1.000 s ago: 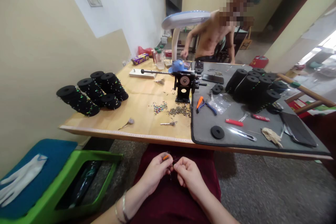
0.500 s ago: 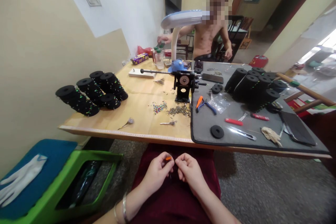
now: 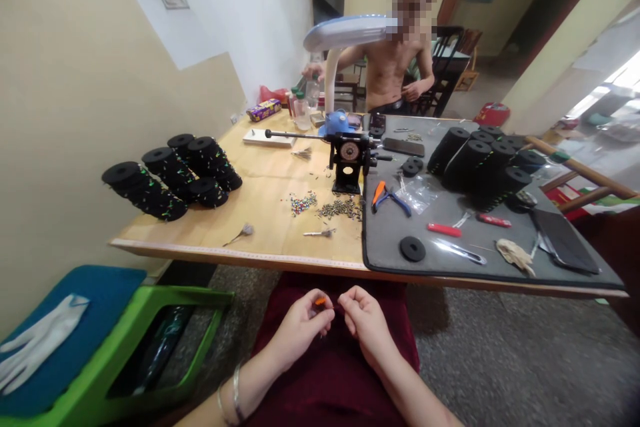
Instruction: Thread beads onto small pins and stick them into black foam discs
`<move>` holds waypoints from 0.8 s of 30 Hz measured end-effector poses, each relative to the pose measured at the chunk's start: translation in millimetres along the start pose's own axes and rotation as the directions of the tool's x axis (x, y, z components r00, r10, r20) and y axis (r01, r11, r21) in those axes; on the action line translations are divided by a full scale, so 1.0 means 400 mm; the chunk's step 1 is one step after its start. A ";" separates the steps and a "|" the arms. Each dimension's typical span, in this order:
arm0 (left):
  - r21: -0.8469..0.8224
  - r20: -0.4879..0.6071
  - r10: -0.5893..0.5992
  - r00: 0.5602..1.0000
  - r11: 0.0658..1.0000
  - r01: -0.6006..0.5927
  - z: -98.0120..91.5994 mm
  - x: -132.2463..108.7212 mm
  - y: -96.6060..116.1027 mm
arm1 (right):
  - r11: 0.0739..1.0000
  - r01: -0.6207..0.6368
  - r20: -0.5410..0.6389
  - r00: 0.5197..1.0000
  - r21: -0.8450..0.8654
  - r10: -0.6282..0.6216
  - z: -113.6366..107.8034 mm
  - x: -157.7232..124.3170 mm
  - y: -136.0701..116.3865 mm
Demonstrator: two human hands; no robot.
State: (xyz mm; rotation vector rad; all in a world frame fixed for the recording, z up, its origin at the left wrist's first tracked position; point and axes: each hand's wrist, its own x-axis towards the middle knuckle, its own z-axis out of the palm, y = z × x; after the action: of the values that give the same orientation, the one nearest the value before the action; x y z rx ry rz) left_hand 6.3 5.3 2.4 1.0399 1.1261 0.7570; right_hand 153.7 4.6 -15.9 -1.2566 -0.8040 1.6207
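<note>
Both my hands are low over my lap, in front of the table edge. My left hand (image 3: 300, 327) is closed in a pinch on a small orange piece (image 3: 320, 301) at its fingertips. My right hand (image 3: 367, 323) is curled shut close beside it, fingertips almost touching the left; what it pinches is too small to make out. A thin dark strand seems to hang between the two hands. My lap is covered by dark red cloth (image 3: 340, 373).
A wooden table (image 3: 270, 200) carries black spools (image 3: 170, 177), loose small beads (image 3: 303, 203), a black winding device (image 3: 349, 160), a lamp (image 3: 345, 33) and a grey mat (image 3: 450, 240) with pliers, cutters and more spools. A person stands at the far end. A green stool (image 3: 150, 320) with a white glove is at left.
My hands have drawn slightly apart, the right one shifting a little right. The person at the far end straightened up and reached toward the bottles.
</note>
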 end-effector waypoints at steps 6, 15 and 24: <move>0.159 -0.037 0.087 0.996 0.984 -0.080 -0.003 0.003 -0.004 | 1.000 -0.016 0.017 1.000 -0.005 0.016 0.003 -0.003 -0.003; 0.236 -0.097 0.119 0.988 0.967 -0.094 -0.004 0.006 0.010 | 0.996 -0.049 0.108 0.992 -0.077 0.058 0.003 -0.008 -0.007; 0.060 -0.180 0.083 0.980 0.996 -0.074 -0.015 0.011 0.024 | 0.940 0.095 0.186 0.982 -0.327 -0.034 -0.001 -0.021 -0.024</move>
State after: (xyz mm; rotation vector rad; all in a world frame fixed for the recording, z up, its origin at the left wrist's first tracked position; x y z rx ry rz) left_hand 2.1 14.1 9.3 1.0808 1.2729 0.9038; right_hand 157.0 0.5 -4.5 -1.3126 -1.2632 1.6031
